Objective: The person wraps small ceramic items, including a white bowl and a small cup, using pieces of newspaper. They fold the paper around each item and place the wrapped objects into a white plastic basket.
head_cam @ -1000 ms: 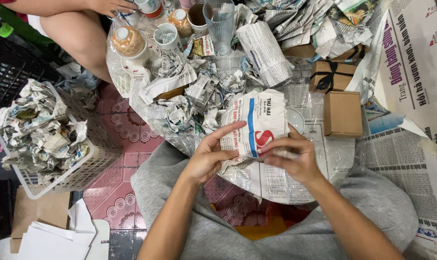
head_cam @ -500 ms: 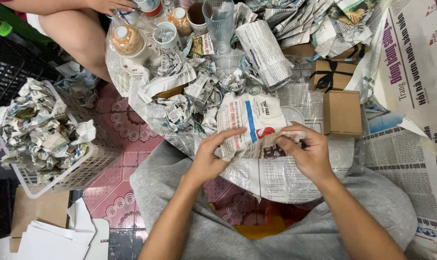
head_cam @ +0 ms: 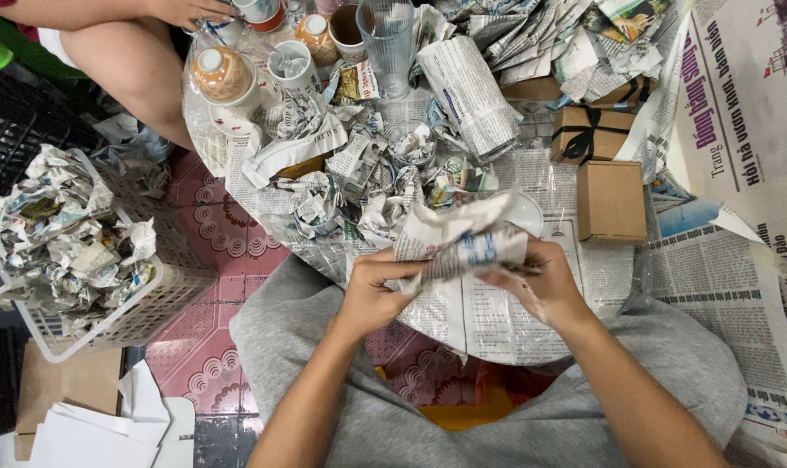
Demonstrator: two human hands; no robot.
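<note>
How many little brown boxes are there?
2: a plain cardboard box right of the hands, and a ribboned box just behind it. More may hide under the newspaper.

Head view, steeply downward (close)

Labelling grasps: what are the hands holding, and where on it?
Both hold one crumpled newspaper bundle: left hand gripping its left end, right hand its right end. What it wraps cannot be told.

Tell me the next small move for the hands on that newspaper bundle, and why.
Probably fold the loose top flap down. Both hands, left hand and right hand, pinch the newspaper bundle from either side over the table, yet the paper's upper edge stands open and crumpled, so whatever is inside looks only partly wrapped.
</note>
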